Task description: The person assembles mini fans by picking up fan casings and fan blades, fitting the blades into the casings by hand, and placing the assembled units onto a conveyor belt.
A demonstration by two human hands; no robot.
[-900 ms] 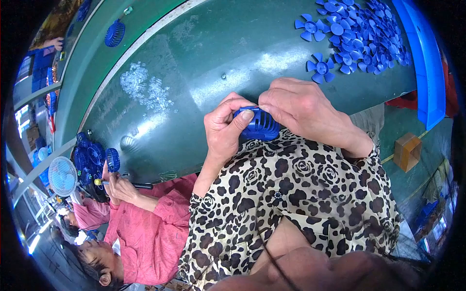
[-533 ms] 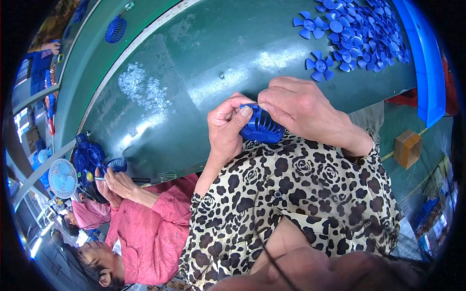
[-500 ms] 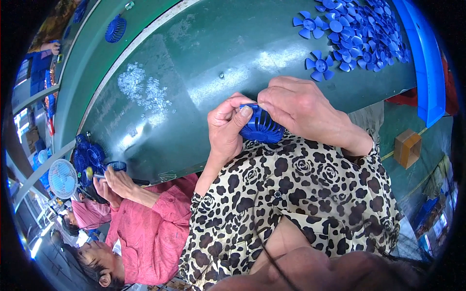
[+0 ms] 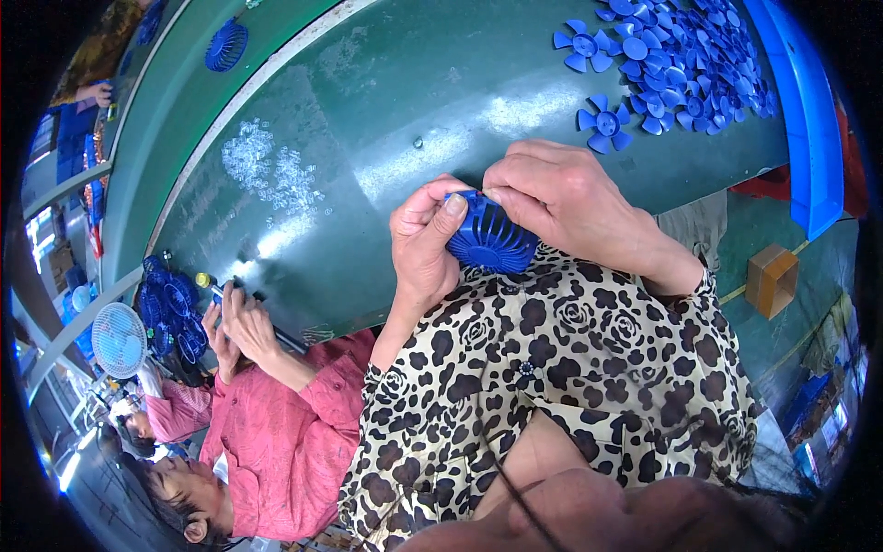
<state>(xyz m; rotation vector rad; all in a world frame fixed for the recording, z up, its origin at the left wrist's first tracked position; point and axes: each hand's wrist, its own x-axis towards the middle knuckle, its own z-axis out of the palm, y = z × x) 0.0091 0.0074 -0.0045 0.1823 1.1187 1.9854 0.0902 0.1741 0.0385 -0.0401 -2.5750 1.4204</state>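
The blue slotted fan cage (image 4: 492, 241) was suspended between my left grip (image 4: 425, 235), clamped on its upper-left edge, and my right grip (image 4: 566, 198), pinched at its top; any smaller part was indiscernible. Beyond lay the green table (image 4: 405, 101), fan blades (image 4: 694, 69) rightward, clear pieces (image 4: 267, 166) leftward; a co-worker (image 4: 285, 451) occupied my left.
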